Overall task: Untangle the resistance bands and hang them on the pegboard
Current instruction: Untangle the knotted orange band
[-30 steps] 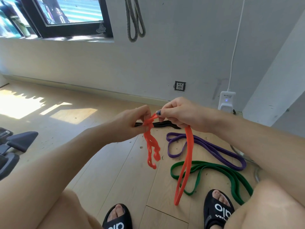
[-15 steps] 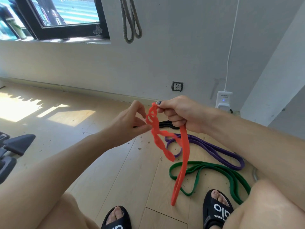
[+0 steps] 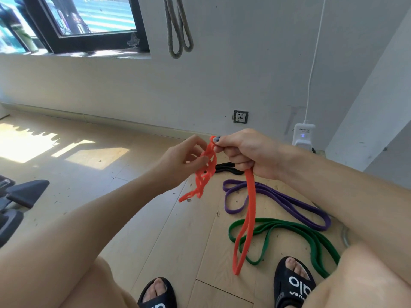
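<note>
A pale wooden floor (image 3: 138, 210) is met by a white wall (image 3: 233, 70), in which a socket (image 3: 240, 116) is set. A black-framed window (image 3: 89, 25) is seen upper left, and sunlight patches (image 3: 24, 143) are cast on the boards.

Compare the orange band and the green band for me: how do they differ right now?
The orange band is held up in the air, gripped by the right hand with the left hand picking at it; the green band lies on the floor, untouched. The orange band's upper part is bunched in a tangle, while the green band lies in loose, open curves. Both are flat loop bands, and neither is hung yet.
</note>
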